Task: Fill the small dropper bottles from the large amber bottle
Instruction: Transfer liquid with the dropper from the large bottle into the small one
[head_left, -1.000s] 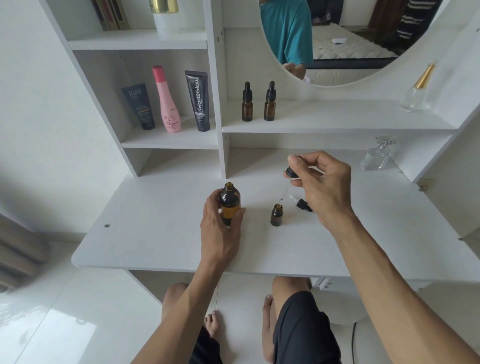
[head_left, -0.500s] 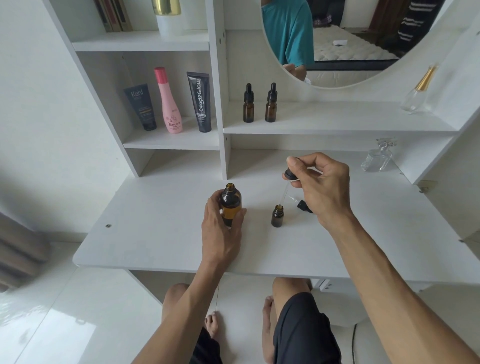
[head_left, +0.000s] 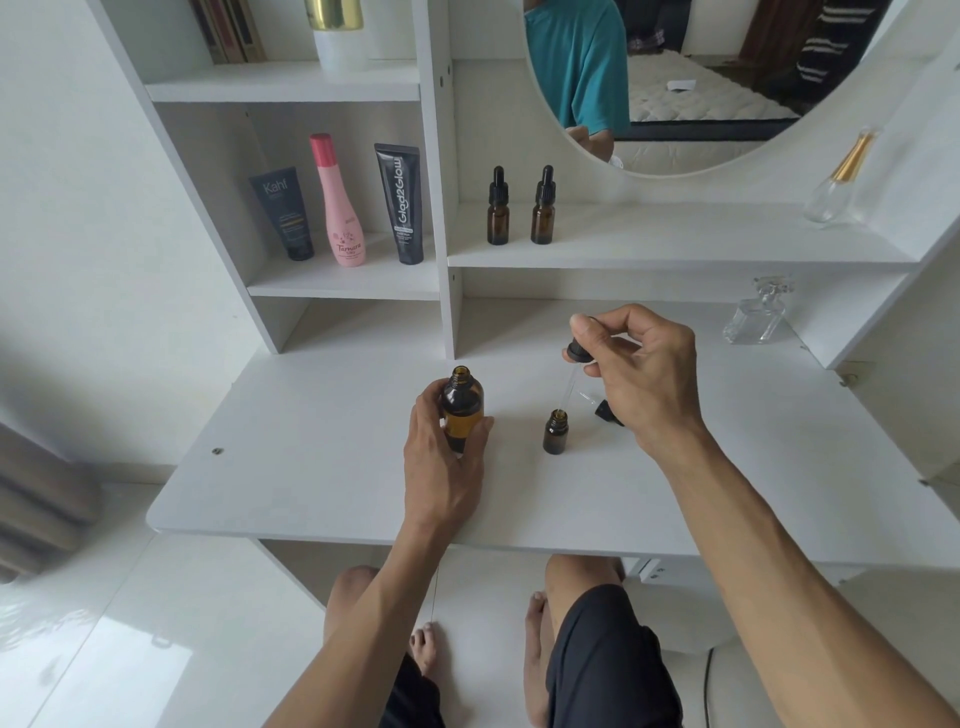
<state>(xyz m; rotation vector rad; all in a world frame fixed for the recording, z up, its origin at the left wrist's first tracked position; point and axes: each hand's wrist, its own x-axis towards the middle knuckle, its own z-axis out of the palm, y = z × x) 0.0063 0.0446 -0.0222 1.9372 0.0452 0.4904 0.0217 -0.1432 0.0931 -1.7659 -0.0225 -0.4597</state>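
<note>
Left hand (head_left: 441, 457) grips amber bottle (head_left: 461, 410); right hand (head_left: 639, 374) pinches dropper (head_left: 571, 371) over small bottle (head_left: 555, 434).

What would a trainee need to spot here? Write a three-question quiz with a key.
1. True or false: the large amber bottle gripped by the left hand is capped.
2. The right hand pinches a dropper whose tip is at the mouth of: A) a shelf bottle B) the small open bottle on the desk C) the pink bottle.
3. How many capped dropper bottles stand on the shelf?

Key: 1 false; 2 B; 3 two.
</note>
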